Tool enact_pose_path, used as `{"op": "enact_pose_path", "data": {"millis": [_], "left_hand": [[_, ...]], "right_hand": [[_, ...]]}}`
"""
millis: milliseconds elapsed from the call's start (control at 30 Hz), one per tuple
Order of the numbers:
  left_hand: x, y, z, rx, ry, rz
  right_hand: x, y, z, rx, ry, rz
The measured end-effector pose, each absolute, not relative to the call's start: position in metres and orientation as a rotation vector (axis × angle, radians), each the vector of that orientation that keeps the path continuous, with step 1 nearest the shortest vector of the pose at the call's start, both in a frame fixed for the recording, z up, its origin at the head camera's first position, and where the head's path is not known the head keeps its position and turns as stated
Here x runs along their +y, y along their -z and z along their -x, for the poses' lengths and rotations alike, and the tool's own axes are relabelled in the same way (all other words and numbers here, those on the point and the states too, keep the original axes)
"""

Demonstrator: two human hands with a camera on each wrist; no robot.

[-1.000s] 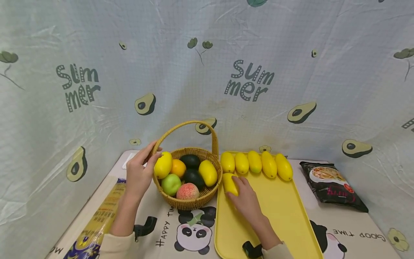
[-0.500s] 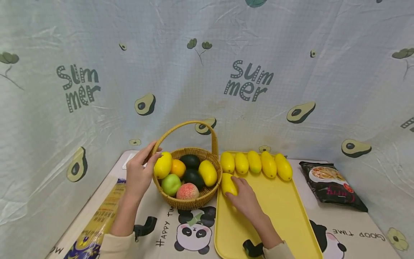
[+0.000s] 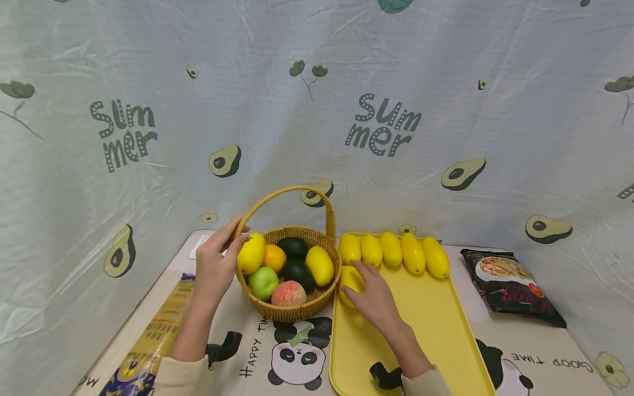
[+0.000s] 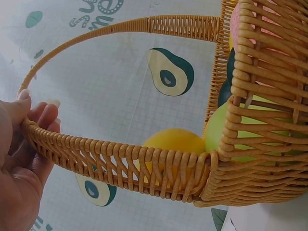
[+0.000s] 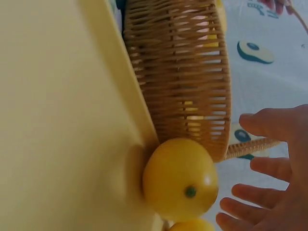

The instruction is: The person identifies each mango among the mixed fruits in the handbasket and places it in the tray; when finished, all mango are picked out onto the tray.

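Observation:
My left hand (image 3: pixel 216 263) holds the left side of the handle of a woven basket (image 3: pixel 284 314); in the left wrist view the thumb and fingers lie around the handle (image 4: pixel 115 156). The basket carries a green apple (image 3: pixel 263 282), a peach (image 3: pixel 289 294), an orange (image 3: pixel 274 257), two dark avocados (image 3: pixel 297 275) and two yellow mangoes (image 3: pixel 319 266). Just right of the basket, a single mango (image 5: pixel 180 178) lies at the left edge of the yellow tray (image 3: pixel 416 330). My right hand (image 3: pixel 372 294) hovers over it with fingers spread, apart from it in the right wrist view.
Several mangoes (image 3: pixel 413 253) form a row along the tray's back edge. A black noodle packet (image 3: pixel 512 286) lies to the right of the tray, and a long yellow packet (image 3: pixel 156 341) lies at the left. A printed curtain (image 3: pixel 277 121) hangs behind the table.
My right hand has let go of the mango beside the basket and its fingers have spread and lifted off. My left hand stays on the basket handle.

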State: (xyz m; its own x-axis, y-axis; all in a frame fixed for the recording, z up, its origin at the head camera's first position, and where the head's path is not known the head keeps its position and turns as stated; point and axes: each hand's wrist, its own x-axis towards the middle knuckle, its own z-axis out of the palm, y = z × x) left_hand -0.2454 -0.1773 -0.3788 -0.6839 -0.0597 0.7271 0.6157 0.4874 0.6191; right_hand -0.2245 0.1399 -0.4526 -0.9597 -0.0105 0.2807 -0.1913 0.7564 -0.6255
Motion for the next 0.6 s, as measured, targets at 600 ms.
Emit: {"op": "enact_pose_path", "data": {"millis": [600], "left_hand": [[-0.177,0.376,0.244,-2.037,1.230,0.445]], "right_hand": [[0.045,0.427,0.250,-2.698,-1.215,-0.561]]}}
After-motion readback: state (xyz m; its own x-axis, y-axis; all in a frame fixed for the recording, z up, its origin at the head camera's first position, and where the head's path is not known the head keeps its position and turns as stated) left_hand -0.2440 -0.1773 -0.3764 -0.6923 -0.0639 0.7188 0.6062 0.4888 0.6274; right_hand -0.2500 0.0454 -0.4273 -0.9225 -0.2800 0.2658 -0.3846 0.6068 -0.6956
